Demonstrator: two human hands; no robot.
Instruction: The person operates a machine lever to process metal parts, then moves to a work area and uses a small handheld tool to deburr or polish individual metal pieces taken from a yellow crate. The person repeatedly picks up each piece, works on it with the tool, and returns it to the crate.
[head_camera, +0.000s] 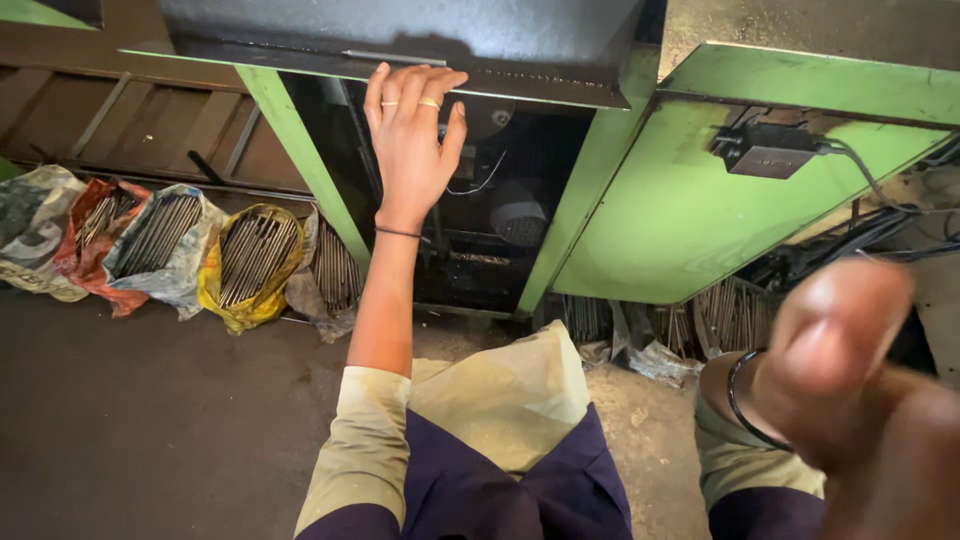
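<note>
A large machine with a green-painted sheet-metal frame (690, 220) fills the upper half of the view, its slanted legs framing a dark open bay in which a small grey electric motor (518, 215) sits among loose wires. Across the top of that bay runs a dark, dusty steel plate with a thin front lip (520, 92), tilted slightly down to the right. Below lies the bare grey concrete floor (150, 420), and along the machine's foot at the left stands a row of open woven sacks, white, red, grey and yellow, packed with thin metal rods (250, 255) seen end-on; more rod bundles (730, 315) rest under the green panel at the right. A small black box with a cable (765, 150) is fixed to that panel. In the lower middle a pale tan cloth (510, 395) lies over the person's dark blue garment. The left hand (412, 140) reaches up with the arm stretched out, palm flat toward the plate, fingers spread and released, fingertips touching the plate's lip; rings show on two fingers and a thin dark band circles the wrist. The right hand (835, 355) is very close to the camera and blurred, seemingly bunched; whether it grasps anything I cannot tell.
</note>
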